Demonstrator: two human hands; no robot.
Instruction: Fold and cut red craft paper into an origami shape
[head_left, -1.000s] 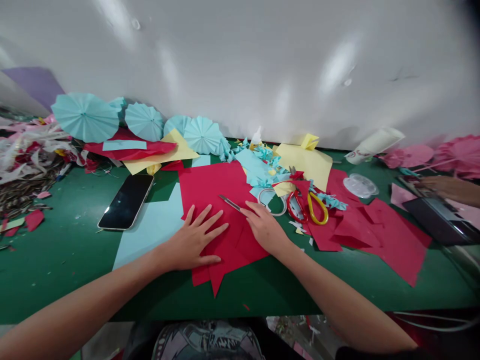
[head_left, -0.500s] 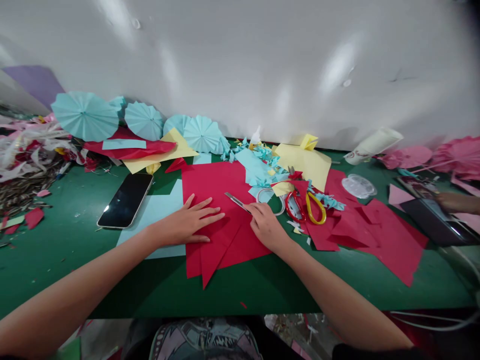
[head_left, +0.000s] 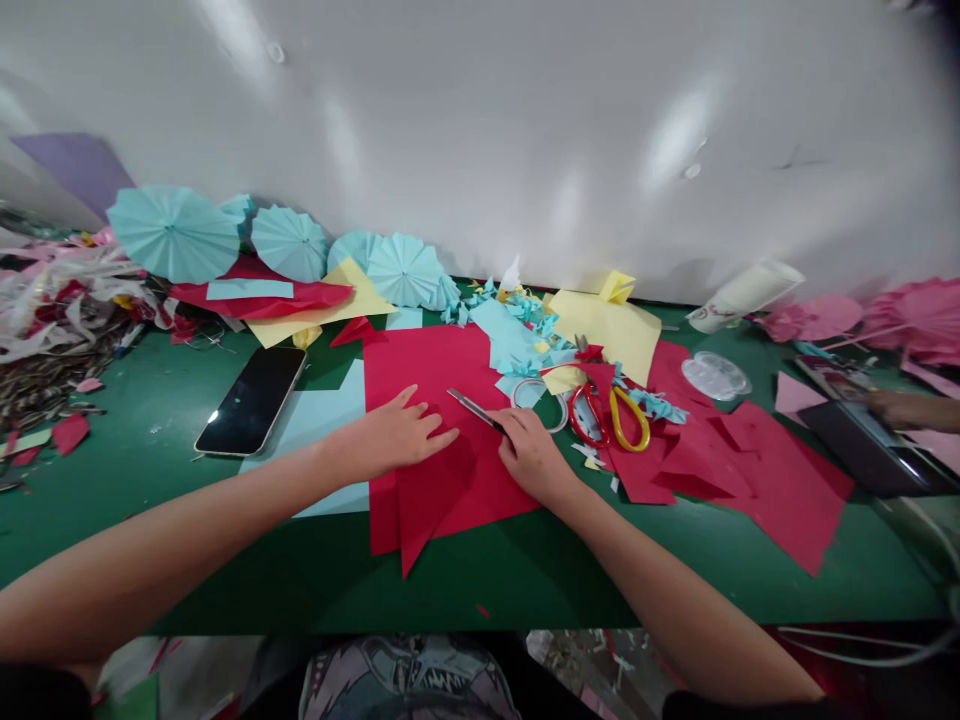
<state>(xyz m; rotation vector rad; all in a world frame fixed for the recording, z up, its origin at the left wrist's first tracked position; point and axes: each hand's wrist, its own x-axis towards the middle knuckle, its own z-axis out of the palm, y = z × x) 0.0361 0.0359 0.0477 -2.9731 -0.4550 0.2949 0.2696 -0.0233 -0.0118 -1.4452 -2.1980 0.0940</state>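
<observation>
Red paper sheets lie in the middle of the green table, with a pointed piece sticking out at the near edge. Over their left part is my left hand, holding nothing, its fingers apart and partly bent. My right hand rests at the right side of the red paper, closed around a utility knife whose blade points up and left. Light blue paper lies partly under the red sheets and my left forearm. Just right of my right hand are a roll of tape and scissors with red and yellow handles.
A phone lies at the left. Pleated blue paper rosettes stand along the wall. Red paper pieces and a clear round lid lie right. Another person's hand is at the far right, by a dark device.
My left hand has lifted somewhat from the red paper, and its fingers have bent from lying spread. My right hand with the knife has hardly moved.
</observation>
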